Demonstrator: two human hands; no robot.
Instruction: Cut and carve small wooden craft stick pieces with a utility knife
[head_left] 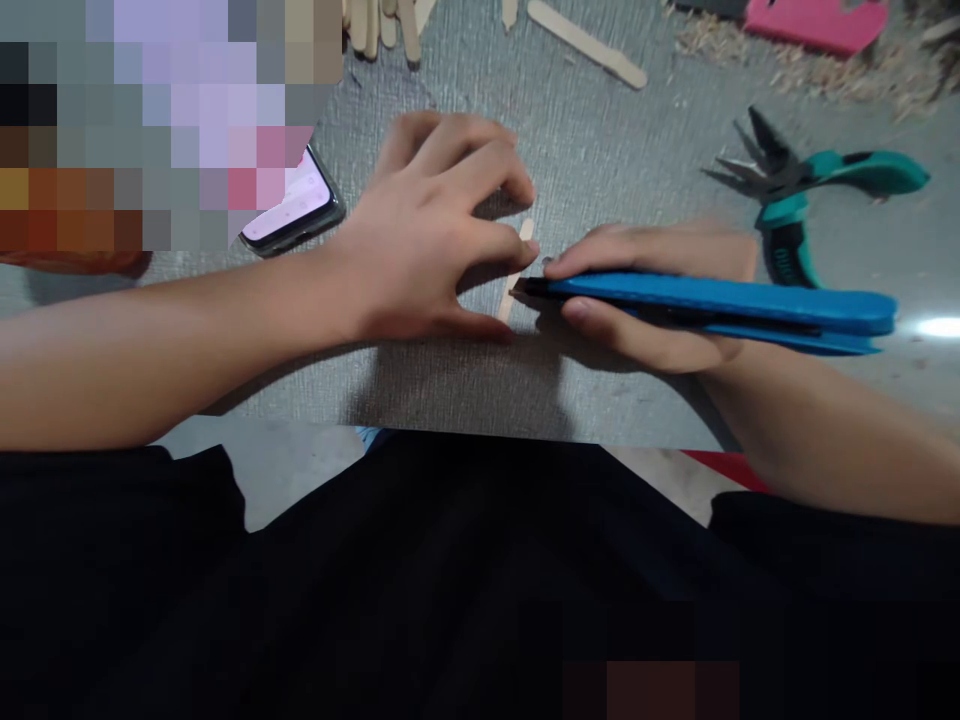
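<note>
A narrow wooden craft stick (527, 232) lies on the grey textured table. My left hand (442, 215) arches over it, its index finger and thumb pressing the stick near the two ends, the other fingers bent above. From the right, my right hand (637, 335) grips a blue utility knife (720, 300), thumb and fingers on either side of its front. The knife's dark tip meets the stick between my left index finger and thumb. How deep the blade goes cannot be made out.
Teal-handled pliers (784, 190) lie with jaws apart at the right. Toward the back are a notched craft stick (589, 45), several more sticks (371, 25), a pink piece (817, 22) and wood shavings (900, 80). A phone (300, 205) lies left, beside a blurred-out area.
</note>
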